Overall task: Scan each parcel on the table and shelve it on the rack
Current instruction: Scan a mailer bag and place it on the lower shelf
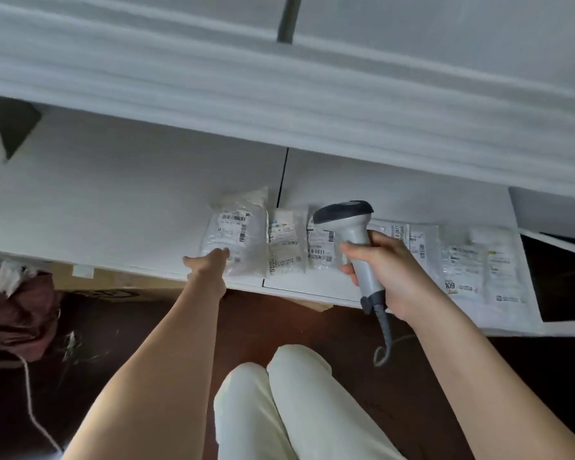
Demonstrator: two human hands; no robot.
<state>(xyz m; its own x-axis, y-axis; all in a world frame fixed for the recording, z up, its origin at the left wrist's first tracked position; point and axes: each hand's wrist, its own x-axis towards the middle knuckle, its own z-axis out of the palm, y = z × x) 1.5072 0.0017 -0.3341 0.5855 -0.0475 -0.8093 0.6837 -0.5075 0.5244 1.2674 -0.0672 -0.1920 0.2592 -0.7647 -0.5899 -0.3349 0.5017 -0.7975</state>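
Plastic parcel (235, 239) at left end of row on table (113, 194), long axis running away from person | left hand (210, 265) nearer; fingers flat on its near corner | right hand (387, 273) grips scanner (352, 234); head aimed left toward label

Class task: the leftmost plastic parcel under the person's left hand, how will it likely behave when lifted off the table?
The leftmost parcel looks like a crinkled, glossy poly bag, so it will probably sag and feel slippery. It lies flat and thin, so it is likely light. The left hand may need a pinch at its edge.
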